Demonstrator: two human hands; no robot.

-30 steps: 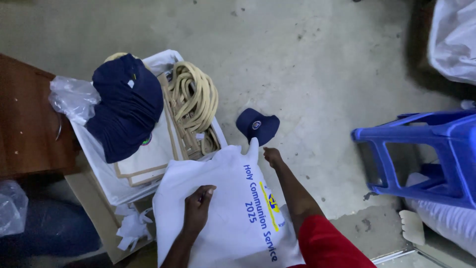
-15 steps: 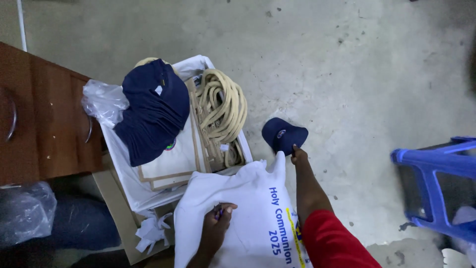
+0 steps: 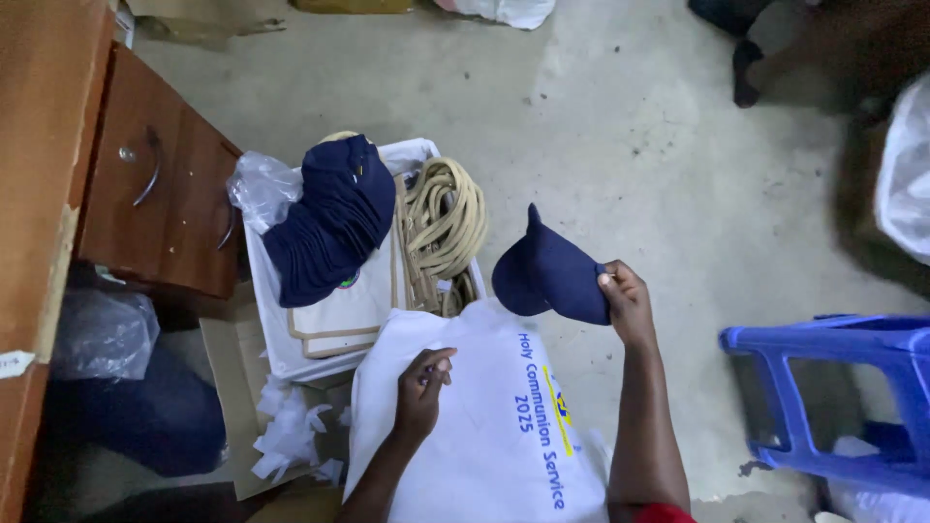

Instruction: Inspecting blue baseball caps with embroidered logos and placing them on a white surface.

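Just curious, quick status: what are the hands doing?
Right hand pinches navy cap, raised. Left hand rests on white cloth. Nothing in the way.

**Soft, dim indoor light with a clear centre and murky corners**

The light is diffuse and fairly dim, brightest on the concrete floor [image 3: 620, 145] at the far middle. The white shirt [image 3: 484, 426] near the bottom reads pale and bluish, without glare. Shadows are soft, and the near left corner and far right corner sink into darkness. The centre is sharp; the edges bend slightly and the blue stool [image 3: 833, 397] looks a little soft.
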